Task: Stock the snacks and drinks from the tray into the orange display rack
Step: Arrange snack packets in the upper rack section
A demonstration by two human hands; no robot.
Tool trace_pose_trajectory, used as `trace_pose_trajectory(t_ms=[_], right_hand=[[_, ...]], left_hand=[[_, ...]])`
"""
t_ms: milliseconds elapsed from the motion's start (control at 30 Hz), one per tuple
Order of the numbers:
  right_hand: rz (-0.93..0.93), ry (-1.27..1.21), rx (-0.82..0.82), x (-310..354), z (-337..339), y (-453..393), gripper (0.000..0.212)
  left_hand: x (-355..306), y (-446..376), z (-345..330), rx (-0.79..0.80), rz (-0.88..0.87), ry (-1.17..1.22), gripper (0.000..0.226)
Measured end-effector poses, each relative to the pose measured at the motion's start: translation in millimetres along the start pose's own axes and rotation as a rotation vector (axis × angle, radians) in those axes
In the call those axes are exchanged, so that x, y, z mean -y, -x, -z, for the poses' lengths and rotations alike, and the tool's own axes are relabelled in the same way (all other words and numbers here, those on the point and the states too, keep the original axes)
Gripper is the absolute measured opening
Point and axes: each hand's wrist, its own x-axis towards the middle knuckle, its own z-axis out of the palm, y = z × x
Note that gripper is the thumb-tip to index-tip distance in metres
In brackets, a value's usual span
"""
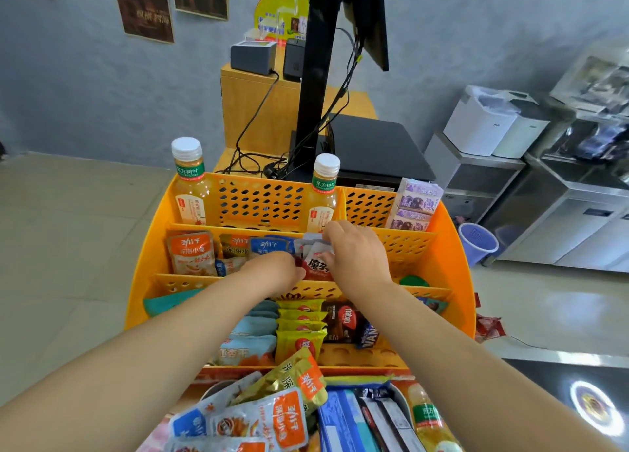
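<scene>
The orange display rack [449, 247] stands in front of me with stepped tiers. Both hands reach into its second tier. My left hand [275, 269] and my right hand [354, 250] pinch red-and-white snack packets [316, 264] between them. Orange and blue fish-snack packets [192, 252] stand at that tier's left. Two tea bottles [189, 182] [323, 193] and purple packets [417, 205] occupy the top tier. Lower tiers hold yellow packets [299, 329] and chocolate wafers [343, 322]. The tray [396, 392] below holds more packets [269, 414], boxes and a bottle [429, 421].
Behind the rack a black monitor stand [316, 77] with cables and a black register base [374, 145] sit on a wooden counter [258, 101]. Steel cabinets with white appliances [483, 121] stand at the right, a purple bin [476, 244] beside them.
</scene>
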Motion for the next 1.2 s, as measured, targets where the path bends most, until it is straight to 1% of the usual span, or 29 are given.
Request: trace_pose_trajectory(t_ms=[33,133,200,267,333,433,500,667,767,833,933,1100,1200], right_hand=[[-0.008,-0.022,-0.007,-0.8,0.1,1.1,0.017],[-0.008,-0.077,-0.023,-3.9,-1.4,1.5,0.011],[0.007,-0.139,-0.027,-5.3,-3.3,1.2,0.008],[0.035,-0.173,-0.042,-6.5,-6.1,1.3,0.007],[0.038,-0.168,-0.074,-9.4,-9.4,2.3,0.013],[-0.028,-0.117,-0.126,-15.9,-13.8,3.6,0.03],[-0.059,-0.097,-0.136,-19.6,-16.5,6.4,0.035],[-0.046,-0.047,-0.108,-22.7,-24.1,15.0,0.037],[-0.024,-0.027,-0.114,-22.3,-28.1,18.3,0.041],[0.004,0.013,-0.067,-21.1,-30.7,20.9,0.046],[0.02,0.069,-0.008,-20.2,-33.5,23.9,0.051],[-0.003,0.08,0.009,-21.3,-33.6,27.9,0.055],[-0.004,0.03,-0.036,-20.3,-30.9,30.3,0.054]], left_hand=[[-2.6,-3.6,0.4,0.027,0.002,0.003,0.034],[-6.4,-7.3,5.9,0.049,-0.005,0.124,0.029],[-7.4,-7.7,10.1,0.052,-0.043,0.133,0.029],[-8.1,-8.2,11.2,0.083,-0.039,0.093,0.027],[-7.1,-8.2,9.8,0.098,-0.014,0.064,0.024],[-2.7,-9.2,7.4,0.09,0.001,0.113,0.022],[-0.6,-9.9,8.4,0.098,-0.008,0.157,0.019],[-2.9,-9.5,12.1,0.146,-0.075,0.197,0.022],[-4.0,-9.2,12.8,0.138,-0.084,0.191,0.02],[-5.8,-8.1,12.3,0.127,-0.084,0.169,0.019],[-10.8,-6.3,11.4,0.108,-0.127,0.166,0.025],[-11.2,-2.8,13.4,0.119,-0.181,0.217,0.023],[-4.9,5.0,19.1,0.13,-0.175,0.226,0.021]])
